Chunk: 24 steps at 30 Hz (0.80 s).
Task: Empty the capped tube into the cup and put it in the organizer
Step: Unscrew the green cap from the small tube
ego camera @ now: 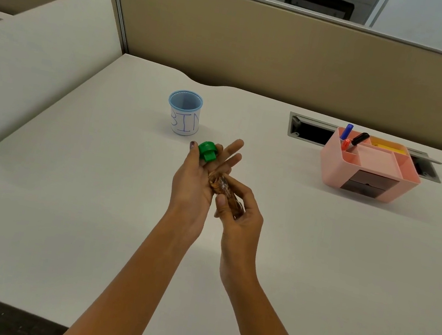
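Above the middle of the table, my right hand [238, 213] grips a clear tube [225, 189] filled with brownish bits, its open end tilted up and to the left. My left hand [198, 175] pinches the green cap [206, 150] between thumb and forefinger, just off the tube's mouth, with the other fingers stretched out behind the tube. A white paper cup [184, 113] with a blue rim and "BIN" written on it stands upright just beyond the hands. The pink organizer [370, 169] sits at the right.
The organizer holds a blue, a red and a black marker [360, 138] in its back-left slot and something yellow at the back. A cable slot [306, 130] is cut into the white table [92, 205] behind it. Beige partition walls close off the far side.
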Available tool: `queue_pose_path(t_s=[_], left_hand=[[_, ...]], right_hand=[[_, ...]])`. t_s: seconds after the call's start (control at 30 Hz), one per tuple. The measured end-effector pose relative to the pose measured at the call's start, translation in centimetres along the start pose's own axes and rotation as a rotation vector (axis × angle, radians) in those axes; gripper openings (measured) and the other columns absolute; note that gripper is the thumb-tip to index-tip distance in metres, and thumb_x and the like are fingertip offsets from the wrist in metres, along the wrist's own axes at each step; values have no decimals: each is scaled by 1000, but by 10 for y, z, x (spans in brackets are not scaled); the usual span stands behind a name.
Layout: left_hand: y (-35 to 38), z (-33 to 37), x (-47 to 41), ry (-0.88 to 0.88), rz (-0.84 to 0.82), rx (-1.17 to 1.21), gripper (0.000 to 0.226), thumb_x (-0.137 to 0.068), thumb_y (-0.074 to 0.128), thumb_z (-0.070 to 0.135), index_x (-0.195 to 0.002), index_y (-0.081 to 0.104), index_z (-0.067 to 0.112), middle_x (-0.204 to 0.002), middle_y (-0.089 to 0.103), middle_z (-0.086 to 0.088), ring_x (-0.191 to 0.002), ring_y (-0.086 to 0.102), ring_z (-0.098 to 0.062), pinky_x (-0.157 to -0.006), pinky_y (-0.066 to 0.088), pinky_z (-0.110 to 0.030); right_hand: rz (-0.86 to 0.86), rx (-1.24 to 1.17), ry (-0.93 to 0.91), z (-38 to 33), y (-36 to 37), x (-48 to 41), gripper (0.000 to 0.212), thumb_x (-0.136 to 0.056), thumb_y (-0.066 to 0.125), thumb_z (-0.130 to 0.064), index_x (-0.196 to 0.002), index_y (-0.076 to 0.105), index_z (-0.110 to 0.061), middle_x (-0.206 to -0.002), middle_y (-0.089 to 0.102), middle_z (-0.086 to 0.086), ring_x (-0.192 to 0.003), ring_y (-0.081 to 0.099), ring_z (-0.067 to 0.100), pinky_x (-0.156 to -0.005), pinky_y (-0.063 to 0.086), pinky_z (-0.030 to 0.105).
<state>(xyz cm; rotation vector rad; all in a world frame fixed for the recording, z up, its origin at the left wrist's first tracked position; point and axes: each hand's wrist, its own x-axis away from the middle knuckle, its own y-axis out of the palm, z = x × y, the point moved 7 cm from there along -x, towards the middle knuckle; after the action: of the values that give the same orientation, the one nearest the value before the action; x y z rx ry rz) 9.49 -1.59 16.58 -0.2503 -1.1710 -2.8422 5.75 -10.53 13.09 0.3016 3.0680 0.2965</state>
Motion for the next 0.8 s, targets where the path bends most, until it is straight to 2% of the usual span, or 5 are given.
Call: queue_pose_path(t_s=[0.13,0.27,0.47,0.6,0.8], left_hand=[[0,-3,4,57,36,-197,46,-101,22,42,-92,58,14,-115,71,-9,-116,61,-21,-111,35,-40],[0,-2,6,82,68,-359,58,-100,23,44,-75,74,32,-112,73,3,-116,60,-19,-113,31,-43],[2,-1,4,125,35,-283,45,-100,22,44,-90,59,21,-112,72,-4,-118,59,-20,-115,29,-43],[5,4,8,191,60,-236,44,-101,23,41,-92,62,21,-113,72,-9,-119,60,-22,-114,30,-44],[6,5,14,257,109,-376,51,-99,22,45,-83,70,53,-123,67,-4,-123,53,-14,-106,35,-31]], right_hand=[[6,55,-29,-4,0,0,28,-91,63,-7,-112,65,-24,-115,68,0,-105,65,13,-88,56,31],[5,35,3,-2,-1,-1,29,-92,61,-4,-116,64,-20,-116,67,4,-104,64,18,-80,55,21],[2,-11,22,-3,0,-2,28,-93,60,-4,-112,65,-23,-113,69,4,-88,64,12,-73,53,19],[26,32,-3,-5,0,-1,28,-93,60,-4,-113,65,-22,-114,69,2,-99,66,15,-77,56,25],[47,45,-10,-4,1,-3,28,-93,60,-6,-115,65,-23,-115,68,0,-101,66,10,-75,57,22]])
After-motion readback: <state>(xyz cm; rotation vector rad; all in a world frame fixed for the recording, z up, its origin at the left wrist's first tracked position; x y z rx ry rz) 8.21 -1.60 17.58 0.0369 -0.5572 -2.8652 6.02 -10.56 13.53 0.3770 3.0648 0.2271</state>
